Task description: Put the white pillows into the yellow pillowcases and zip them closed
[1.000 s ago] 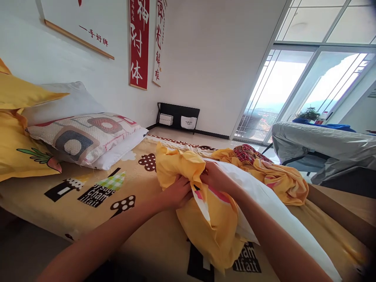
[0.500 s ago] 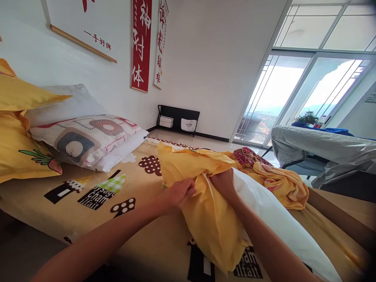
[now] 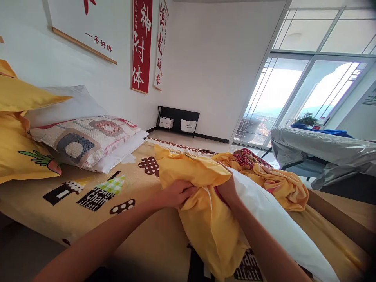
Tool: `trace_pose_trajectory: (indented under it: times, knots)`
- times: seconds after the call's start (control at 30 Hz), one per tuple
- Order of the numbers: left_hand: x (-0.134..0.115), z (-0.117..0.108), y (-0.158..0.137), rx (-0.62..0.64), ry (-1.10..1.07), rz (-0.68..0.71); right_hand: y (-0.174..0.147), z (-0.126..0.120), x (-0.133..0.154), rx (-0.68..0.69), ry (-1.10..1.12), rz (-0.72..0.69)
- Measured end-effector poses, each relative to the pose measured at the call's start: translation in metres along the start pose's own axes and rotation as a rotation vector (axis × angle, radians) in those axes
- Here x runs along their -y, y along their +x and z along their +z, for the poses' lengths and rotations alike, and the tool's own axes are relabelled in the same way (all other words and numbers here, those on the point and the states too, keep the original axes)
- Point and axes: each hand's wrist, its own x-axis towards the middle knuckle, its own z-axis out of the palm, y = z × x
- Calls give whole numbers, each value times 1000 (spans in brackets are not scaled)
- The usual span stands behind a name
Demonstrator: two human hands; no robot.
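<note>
the left hand (image 3: 176, 194) holds in a closed grip the bunched edge of the yellow pillowcase (image 3: 205, 211). the right hand (image 3: 227, 188) also pinches this fabric, next to the white pillow (image 3: 273, 219). both things lie on the bed (image 3: 88, 203), near the patterned pillow (image 3: 85, 137).

Two bare forearms in view, no sleeves visible. Left hand (image 3: 176, 194) and right hand (image 3: 227, 190) bare, no gloves. No rings, watch or wristbands seen on either wrist.
</note>
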Motion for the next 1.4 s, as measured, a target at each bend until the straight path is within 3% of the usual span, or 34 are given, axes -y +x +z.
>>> trace_pose_trajectory:
  times: [0.07, 0.13, 0.27, 0.5, 0.67, 0.77, 0.93, 1.0, 1.13, 1.33, 1.4]
  knots:
    - [-14, 0, -3, -266, 285, 129, -1, -1, -2, 18, -58, -5]
    - [-23, 1, -4, -454, 499, 231, -2, 0, 0, 34, -66, -11]
    - [-21, -2, -1, -627, 714, 295, -6, 1, 9, 88, -57, -52]
    - [-14, -12, 2, -659, 881, 409, -12, -3, 21, 329, -175, -104]
    - [-14, -19, 1, -786, 761, 452, -24, 2, 18, 465, -258, 73]
    - [-12, -18, 1, -805, 712, 431, -29, 3, 20, 440, -412, 59]
    - [-13, -17, 2, -787, 612, 398, -39, -4, 51, 155, -522, -132]
    - [-14, -17, 3, -784, 604, 413, -47, -2, 62, 155, -558, -180]
    - [-15, -18, 4, -806, 658, 470, -61, 8, 65, 302, -746, -200]
    - [-9, -26, 7, -814, 763, 495, -65, -1, 83, 505, -442, -166]
    - [-8, -26, 8, -792, 739, 493, -67, -4, 91, 662, -419, -168]
